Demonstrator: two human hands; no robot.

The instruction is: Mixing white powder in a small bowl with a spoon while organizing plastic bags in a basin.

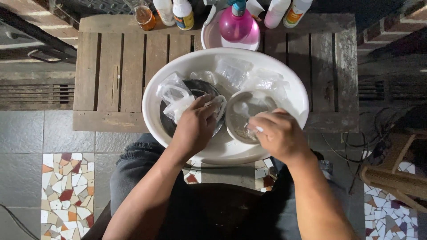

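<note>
1. While the person sits at the near edge of a weathered wooden table (115, 66), a wide white basin (291, 91) rests on that edge and hangs slightly over it, above the lap.
2. Inside the basin, toward its left side, lies a dark round pan (195, 87) with crumpled clear plastic bags (173, 95) piled on it and along the basin's far wall.
3. Beside the pan, right of centre, sits a small grey bowl (238, 126) with a pale spoon-like piece (242, 108) lying in it.
4. The left hand (195, 126) reaches over the pan, fingers curled closed around a bunch of the plastic bags at the pan's right rim.
5. The right hand (278, 133) rests over the bowl's right rim, fingers bent inward and pinched on a small white item (259, 129); what that item is cannot be told.
6. At the table's far edge, just beyond the basin, stands a pink spray bottle (235, 24) inside a smaller white bowl (209, 38).
7. Along the same far edge are a glass of amber liquid (144, 15) toward the left, and several white bottles (183, 13) on either side of the spray bottle.
8. Below the table, mosaic tile flooring (62, 195) shows on both sides of the person's legs.
</note>
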